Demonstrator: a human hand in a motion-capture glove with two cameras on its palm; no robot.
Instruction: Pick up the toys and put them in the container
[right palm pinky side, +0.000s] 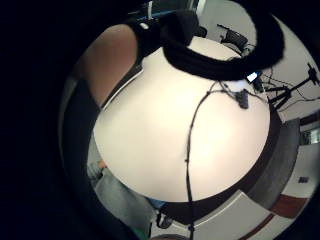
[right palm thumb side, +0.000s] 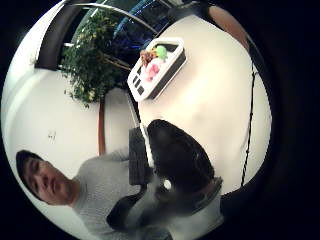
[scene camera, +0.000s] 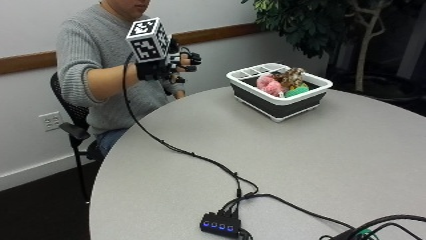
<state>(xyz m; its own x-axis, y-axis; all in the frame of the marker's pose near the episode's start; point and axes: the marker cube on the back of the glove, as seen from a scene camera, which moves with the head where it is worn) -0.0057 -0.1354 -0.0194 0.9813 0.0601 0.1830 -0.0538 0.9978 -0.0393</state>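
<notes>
A dark grey container with a white rim (scene camera: 278, 109) stands at the far side of the round table (scene camera: 319, 165). Inside it lie a pink toy (scene camera: 268, 84), a brown toy (scene camera: 291, 76) and a green toy (scene camera: 297, 91). My gloved right hand (scene camera: 174, 64) is raised in front of the person's chest, above the table's far left edge and well left of the container. Its fingers are relaxed and hold nothing. The thumb side palm view shows the container (right palm thumb side: 172, 67) with the pink toy (right palm thumb side: 152, 71) and the green toy (right palm thumb side: 161, 51). I see no toy lying loose on the table.
A small black hub with blue lights (scene camera: 219, 222) sits near the table's front edge. A leafy plant (scene camera: 313, 20) stands behind the container. The person sits on a black chair (scene camera: 70, 125) by the wall.
</notes>
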